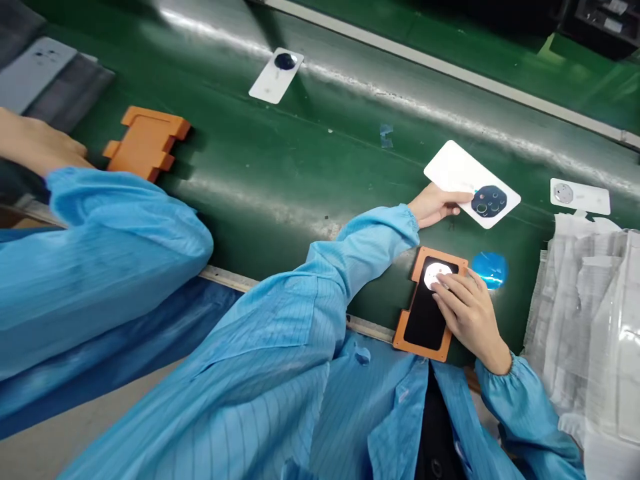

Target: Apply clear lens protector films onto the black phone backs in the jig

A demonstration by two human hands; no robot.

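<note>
Orange jig takes the flat, empty right hand's press while the left hand pinches a white cover, likely needing careful alignment next.

Three white back covers are in view, and one grey back cover at the surface's far left corner. Two orange jigs lie on the surface, with one round blue film and one pile of clear bags
</note>
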